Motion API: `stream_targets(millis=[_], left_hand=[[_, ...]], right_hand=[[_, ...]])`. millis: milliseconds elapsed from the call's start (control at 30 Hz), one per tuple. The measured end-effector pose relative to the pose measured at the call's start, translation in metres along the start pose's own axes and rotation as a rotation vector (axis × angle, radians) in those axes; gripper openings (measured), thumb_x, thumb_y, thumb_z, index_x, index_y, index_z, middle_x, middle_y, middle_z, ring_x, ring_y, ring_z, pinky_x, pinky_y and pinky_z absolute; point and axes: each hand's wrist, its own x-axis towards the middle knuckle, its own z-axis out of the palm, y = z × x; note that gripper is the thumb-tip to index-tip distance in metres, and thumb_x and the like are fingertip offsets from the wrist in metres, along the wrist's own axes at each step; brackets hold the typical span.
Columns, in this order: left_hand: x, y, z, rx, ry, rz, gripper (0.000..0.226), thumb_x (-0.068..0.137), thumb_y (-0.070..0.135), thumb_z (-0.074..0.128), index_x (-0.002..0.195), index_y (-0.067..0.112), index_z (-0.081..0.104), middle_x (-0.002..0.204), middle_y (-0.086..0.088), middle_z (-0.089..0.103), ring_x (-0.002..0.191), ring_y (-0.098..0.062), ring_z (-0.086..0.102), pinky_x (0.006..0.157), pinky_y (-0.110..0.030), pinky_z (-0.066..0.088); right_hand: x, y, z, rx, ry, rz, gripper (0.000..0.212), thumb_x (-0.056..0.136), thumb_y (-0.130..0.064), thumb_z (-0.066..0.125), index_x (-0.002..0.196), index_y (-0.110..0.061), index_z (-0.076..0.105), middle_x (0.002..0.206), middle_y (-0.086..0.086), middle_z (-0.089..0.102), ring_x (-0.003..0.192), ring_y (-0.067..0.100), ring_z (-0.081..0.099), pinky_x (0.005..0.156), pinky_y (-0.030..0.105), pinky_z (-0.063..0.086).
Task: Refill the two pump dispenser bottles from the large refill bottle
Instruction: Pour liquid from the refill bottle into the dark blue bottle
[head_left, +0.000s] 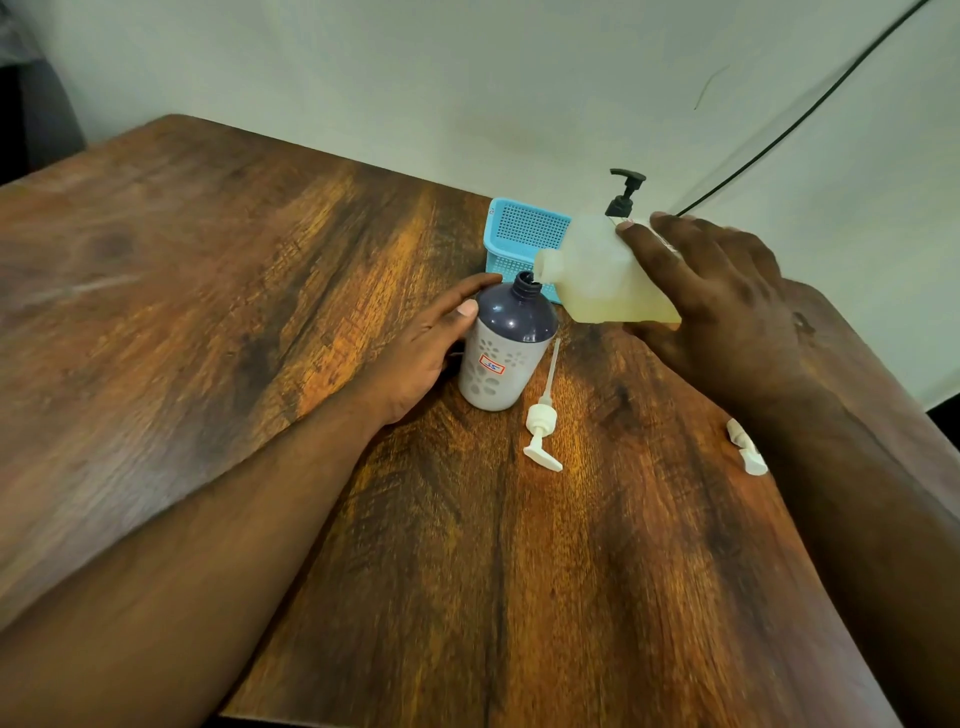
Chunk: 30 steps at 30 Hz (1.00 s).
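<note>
Right hand (727, 296): fingers wrapped round the refill bottle (608, 275), tipped, spout over the open neck.
Left hand (431, 343): fingers curled round the purple dispenser bottle (506, 348), upright on the bench (260, 312).
Pump head (543, 421): lying beside it.

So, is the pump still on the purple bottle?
No, the purple bottle has an open neck, and a white pump lies on the table beside it.

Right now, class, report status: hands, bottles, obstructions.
Left hand grips dark-topped grey dispenser bottle. Right hand tips translucent refill bottle over its neck. White pump lies beside.
</note>
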Motion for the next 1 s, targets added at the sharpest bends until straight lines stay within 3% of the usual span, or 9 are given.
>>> stream_targets(millis=[300,467,600,733,867,1000], left_hand=[[0.0012,-0.0034,-0.0006,-0.01,-0.007,0.0,0.036,0.107,0.03,0.035,0.136,0.045,0.048,0.144,0.015,0.051,0.132,-0.007,0.049,0.106,-0.036,0.042],[0.0009,-0.0007,-0.0006,-0.018,-0.012,-0.007,0.035,0.107,0.029,0.034,0.132,0.048,0.049,0.132,0.027,0.054,0.124,0.003,0.05,0.102,-0.03,0.044],[0.0006,-0.0023,-0.0006,-0.014,-0.014,0.0,0.035,0.107,0.029,0.034,0.133,0.047,0.048,0.14,0.019,0.053,0.129,-0.003,0.05,0.103,-0.033,0.044],[0.0007,-0.0002,-0.0004,-0.013,-0.011,0.001,0.034,0.107,0.029,0.034,0.132,0.047,0.048,0.133,0.023,0.055,0.124,0.002,0.051,0.098,-0.027,0.045],[0.0016,-0.0029,-0.0013,-0.01,-0.011,0.01,0.035,0.107,0.029,0.034,0.136,0.044,0.047,0.143,0.01,0.053,0.131,-0.01,0.051,0.103,-0.034,0.045],[0.0017,-0.0027,-0.0008,-0.012,-0.012,0.01,0.037,0.107,0.028,0.034,0.14,0.04,0.046,0.145,0.006,0.052,0.131,-0.012,0.052,0.098,-0.029,0.046]], right_hand=[[0.0002,-0.0005,-0.0022,-0.008,-0.014,-0.008,0.085,0.078,-0.036,0.076,0.148,-0.018,0.032,0.147,0.02,0.041,0.132,0.042,0.039,0.108,0.054,0.028],[-0.0008,-0.0011,-0.0022,-0.004,-0.008,-0.011,0.084,0.078,-0.036,0.076,0.148,-0.018,0.032,0.146,0.02,0.041,0.132,0.042,0.039,0.108,0.054,0.028],[-0.0006,-0.0012,-0.0027,0.004,-0.007,-0.004,0.085,0.078,-0.035,0.077,0.148,-0.019,0.032,0.147,0.019,0.041,0.133,0.042,0.038,0.108,0.054,0.027],[-0.0004,-0.0011,-0.0016,0.0,-0.008,-0.001,0.086,0.078,-0.035,0.077,0.148,-0.019,0.031,0.147,0.019,0.041,0.133,0.041,0.038,0.108,0.053,0.027],[-0.0006,-0.0018,-0.0018,0.0,-0.007,0.003,0.086,0.077,-0.035,0.078,0.148,-0.019,0.031,0.147,0.019,0.041,0.133,0.041,0.038,0.108,0.053,0.028],[0.0001,-0.0008,-0.0026,-0.013,-0.012,-0.002,0.086,0.078,-0.035,0.077,0.149,-0.02,0.031,0.147,0.018,0.041,0.133,0.041,0.038,0.108,0.053,0.028]])
